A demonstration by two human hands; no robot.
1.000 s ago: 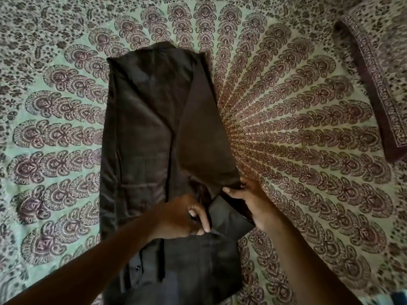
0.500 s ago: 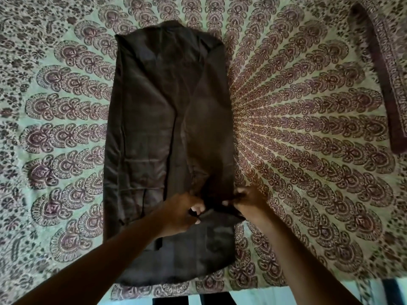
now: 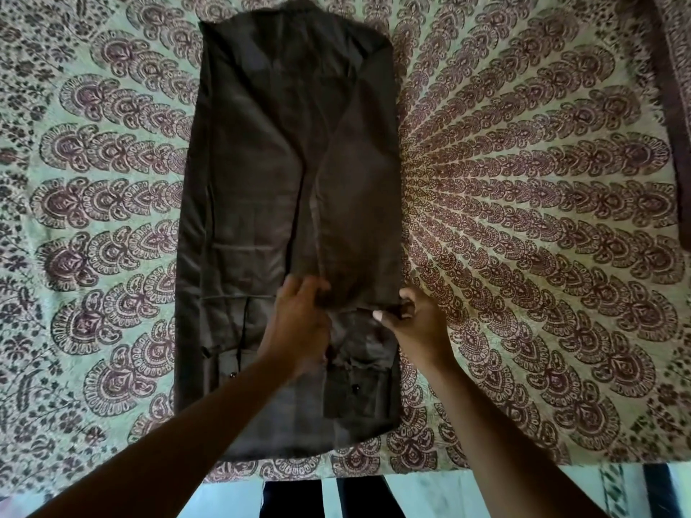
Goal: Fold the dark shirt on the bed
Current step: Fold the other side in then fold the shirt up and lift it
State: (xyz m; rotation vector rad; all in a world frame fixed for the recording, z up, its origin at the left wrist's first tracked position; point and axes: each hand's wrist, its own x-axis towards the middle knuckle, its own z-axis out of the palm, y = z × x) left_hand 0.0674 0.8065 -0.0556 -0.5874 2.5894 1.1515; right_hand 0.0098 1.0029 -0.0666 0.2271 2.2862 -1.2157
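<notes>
Dark shirt (image 3: 284,203) spread long on the patterned bed sheet (image 3: 523,218), both hands at its lower part.

Lying flat in the centre of the frame, from the top edge down almost to the near edge of the bed, with the sides folded inward – the right sleeve (image 3: 355,218) laid straight down over the body. Left hand (image 3: 299,323), lower centre, resting on the cloth at the sleeve end with bent fingers; whether gripping a fold or only pressing, cannot tell. Right hand (image 3: 415,323), just beside the shirt's right edge, pinching the sleeve cuff between thumb and curled fingers. Small buttons (image 3: 356,387) visible low on the shirt. Dark bordered cloth (image 3: 669,106) at upper right of the frame, well apart.
</notes>
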